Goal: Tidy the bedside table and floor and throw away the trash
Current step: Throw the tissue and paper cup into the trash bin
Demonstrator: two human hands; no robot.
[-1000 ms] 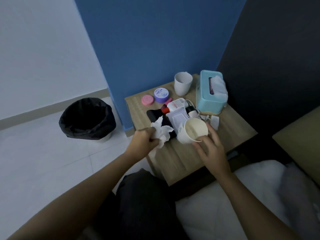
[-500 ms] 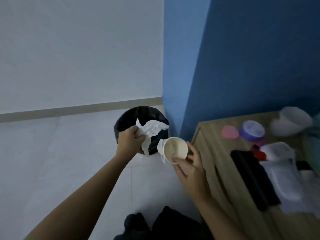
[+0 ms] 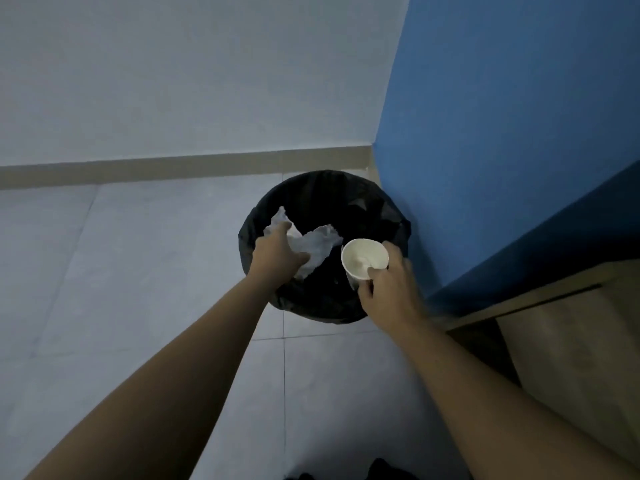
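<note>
Black bin liner (image 3: pixel 367 209); white tissue (image 3: pixel 311 242); cream cup (image 3: pixel 363 263).

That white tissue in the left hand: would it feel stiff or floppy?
Probably floppy: the tissue is crumpled and droops past the left hand. Likely very light: thin ragged edges stand out unsupported. It would likely flutter, not roll, into the bin.
</note>
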